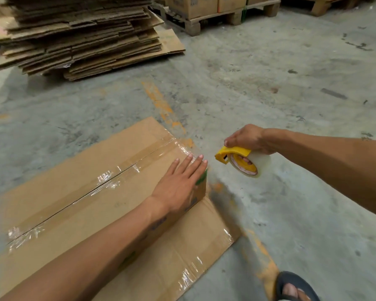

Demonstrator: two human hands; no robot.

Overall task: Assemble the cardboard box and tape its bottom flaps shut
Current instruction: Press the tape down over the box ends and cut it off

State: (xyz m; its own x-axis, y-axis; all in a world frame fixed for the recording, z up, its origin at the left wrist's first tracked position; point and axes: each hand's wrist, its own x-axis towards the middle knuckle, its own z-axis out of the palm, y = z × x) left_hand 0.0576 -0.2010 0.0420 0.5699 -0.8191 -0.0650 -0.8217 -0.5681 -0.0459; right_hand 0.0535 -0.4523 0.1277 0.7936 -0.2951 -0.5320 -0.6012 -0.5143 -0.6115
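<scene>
Seam taping looks all but done: flat left hand [178, 183] presses the tape end on the box [78, 192]. Right hand [248, 139] grips the dispenser [232, 154]; next, smooth the strip

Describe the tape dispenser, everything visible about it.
The tape dispenser is a yellow plastic handheld frame carrying a roll of clear packing tape with a red-printed core. The right hand grips it from above, fingers through the core, holding it above the concrete floor just beyond the cardboard box's taped end, its yellow nose pointing toward the box.
</scene>
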